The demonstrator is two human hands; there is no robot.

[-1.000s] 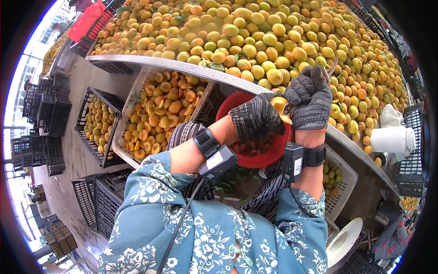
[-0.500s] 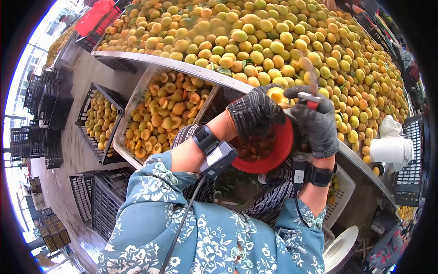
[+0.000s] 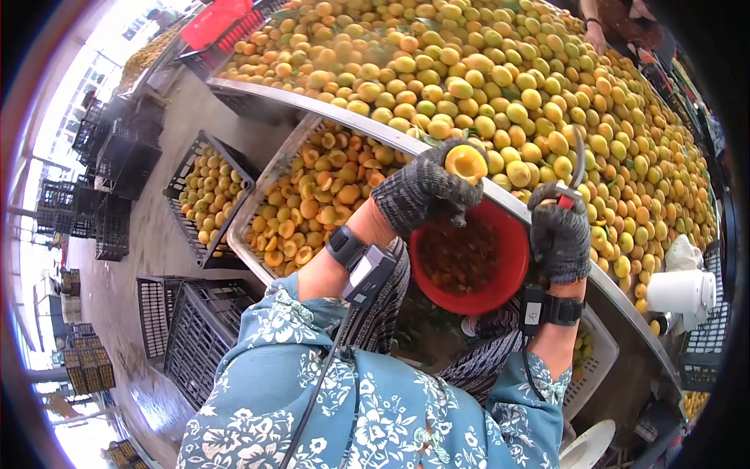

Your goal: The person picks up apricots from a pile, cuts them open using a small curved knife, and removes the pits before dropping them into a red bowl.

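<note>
My left hand (image 3: 426, 191), in a dark knit glove, is closed on a halved apricot (image 3: 466, 162) whose hollow faces up. My right hand (image 3: 561, 234), gloved too, grips a small curved knife (image 3: 579, 160), its blade pointing away from me over the fruit. Between and below the hands sits a red bowl (image 3: 512, 270) with brown pits and scraps inside. Beyond both hands, whole apricots (image 3: 516, 113) lie heaped behind a metal table edge (image 3: 375, 125). To the left of my left arm, a pale crate (image 3: 248, 211) holds halved apricots (image 3: 320, 180).
A black crate of whole fruit (image 3: 209, 191) stands on the floor at left, with dark crates (image 3: 205, 332) nearer me. A white container (image 3: 680, 291) is at the right. Another person's hand (image 3: 595, 37) reaches in at the far side of the heap.
My hands have moved apart. The knife has come away from the apricot to the right, and the half in my left hand now shows its hollow. The camera view has shifted.
</note>
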